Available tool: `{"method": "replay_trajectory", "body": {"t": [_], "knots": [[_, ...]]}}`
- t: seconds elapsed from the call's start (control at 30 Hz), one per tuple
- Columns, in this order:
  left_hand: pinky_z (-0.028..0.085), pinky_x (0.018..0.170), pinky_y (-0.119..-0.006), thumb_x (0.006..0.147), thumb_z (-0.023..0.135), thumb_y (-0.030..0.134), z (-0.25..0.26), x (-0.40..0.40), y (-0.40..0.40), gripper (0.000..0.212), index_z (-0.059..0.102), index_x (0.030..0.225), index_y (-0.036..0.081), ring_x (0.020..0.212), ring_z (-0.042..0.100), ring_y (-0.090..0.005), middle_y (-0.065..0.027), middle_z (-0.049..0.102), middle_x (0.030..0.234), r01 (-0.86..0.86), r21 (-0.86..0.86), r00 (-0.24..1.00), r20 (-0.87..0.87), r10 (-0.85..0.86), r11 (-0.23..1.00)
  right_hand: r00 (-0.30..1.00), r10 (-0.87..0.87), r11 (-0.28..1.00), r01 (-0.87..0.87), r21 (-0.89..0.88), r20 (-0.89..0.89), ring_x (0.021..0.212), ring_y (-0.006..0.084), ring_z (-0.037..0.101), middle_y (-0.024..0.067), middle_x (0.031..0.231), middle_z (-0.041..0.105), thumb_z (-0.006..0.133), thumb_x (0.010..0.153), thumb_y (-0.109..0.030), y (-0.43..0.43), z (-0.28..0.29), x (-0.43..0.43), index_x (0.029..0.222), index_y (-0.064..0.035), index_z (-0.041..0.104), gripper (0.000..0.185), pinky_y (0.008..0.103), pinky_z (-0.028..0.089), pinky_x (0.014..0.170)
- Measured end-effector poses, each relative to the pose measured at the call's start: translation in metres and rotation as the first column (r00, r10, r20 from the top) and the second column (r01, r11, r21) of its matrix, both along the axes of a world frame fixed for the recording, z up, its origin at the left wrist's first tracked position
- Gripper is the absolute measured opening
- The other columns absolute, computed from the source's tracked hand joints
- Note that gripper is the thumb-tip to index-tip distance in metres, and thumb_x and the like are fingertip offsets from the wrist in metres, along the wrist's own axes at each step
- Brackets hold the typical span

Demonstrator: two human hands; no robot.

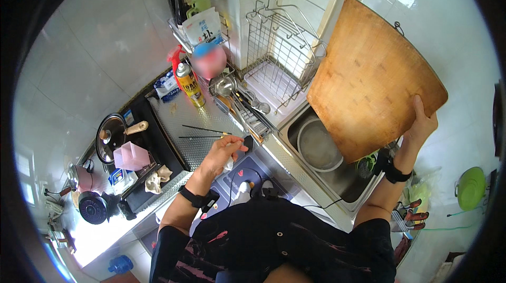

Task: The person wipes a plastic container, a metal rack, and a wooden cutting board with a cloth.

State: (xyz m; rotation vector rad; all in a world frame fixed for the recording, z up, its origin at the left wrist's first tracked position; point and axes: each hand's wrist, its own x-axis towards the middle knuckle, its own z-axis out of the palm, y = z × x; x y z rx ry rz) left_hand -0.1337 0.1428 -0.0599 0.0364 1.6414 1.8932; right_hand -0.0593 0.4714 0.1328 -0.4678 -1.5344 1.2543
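My right hand (422, 124) grips the lower right edge of a large wooden cutting board (375, 81), thumb on its face. The board is tilted up above the right part of the steel sink (291, 134) and hides some of it. Below it, a round basin (316, 146) with cloudy water sits in the sink. My left hand (226, 151) hangs in front of the counter edge with its fingers curled. Something small and white (229, 163) shows at its palm; whether the hand holds it is unclear.
A wire rack (282, 53) stands behind the sink beside a utensil holder (257, 123). Chopsticks (205, 129) and a yellow spray can (191, 87) are on the counter. On the left are a black stove (168, 133), a glass lid (112, 136) and a pink container (132, 156).
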Motion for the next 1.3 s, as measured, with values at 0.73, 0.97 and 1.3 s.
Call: {"method": "replay_trajectory", "body": {"t": [0.73,0.97,1.3], "knots": [[0.036,0.049,-0.018,0.079,0.053,0.018,-0.011,0.017,-0.036,0.028,0.052,0.099,-0.001,0.054,0.041,-0.0069,-0.0066,0.059,0.079,0.094,0.045,0.994,0.056,-0.096,0.995,0.968,0.219,0.975,-0.215,-0.048,0.121,0.090,0.0222,0.052,0.0132,0.102,0.052,0.059,0.077,-0.017,-0.073,-0.017,0.064,0.107,0.0065,0.045,0.041,0.0330,0.043,0.078],[0.037,0.049,-0.018,0.079,0.053,0.018,-0.017,0.039,-0.079,0.028,0.052,0.099,-0.001,0.053,0.042,-0.0067,-0.0086,0.060,0.080,-0.099,0.048,0.995,0.036,0.098,0.994,0.936,0.328,0.940,-0.311,-0.137,0.125,0.092,0.0235,0.052,0.0147,0.105,0.050,0.055,0.077,-0.008,-0.144,-0.040,0.002,0.108,0.0073,0.043,0.037,0.0344,0.043,0.080],[0.038,0.050,-0.018,0.081,0.051,0.016,-0.016,0.067,-0.125,0.025,0.052,0.098,-0.003,0.054,0.043,-0.0070,-0.0105,0.059,0.080,-0.339,-0.007,0.939,0.055,0.339,0.941,0.665,0.741,0.641,-0.741,-0.198,-0.089,0.096,0.0218,0.049,0.0117,0.110,0.048,0.059,0.070,0.000,-0.194,-0.098,-0.069,0.112,0.0046,0.041,0.046,0.0333,0.039,0.083]]}}
